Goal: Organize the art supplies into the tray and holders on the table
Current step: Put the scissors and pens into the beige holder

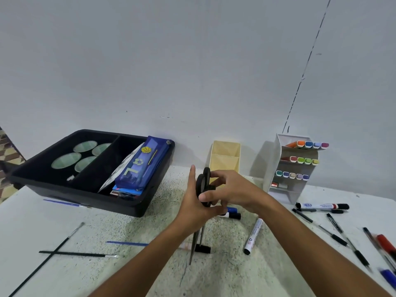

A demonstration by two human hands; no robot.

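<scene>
1. Scissors (202, 189) are being held upright above the table (214, 275), black handles up, closed blades pointing down below my hands.
2. My left hand (198, 207) is grasping them, thumb curled across the handle loops, other fingers straight behind.
3. My right hand (233, 192) is pinching the upper handle loop with its fingertips.
4. I am judging the step in hand to be stowing the scissors; the yellow holder (225, 159) is standing just beyond my hands, apparently empty.
5. The next move is calling for lifting clear of the holder's rim and lowering blades first.
6. Markers (254, 235) and pens (319, 227) are lying loose to the right of my hands, brushes (77, 254) to the left; the black tray (90, 196) is sitting beyond my left hand.
</scene>
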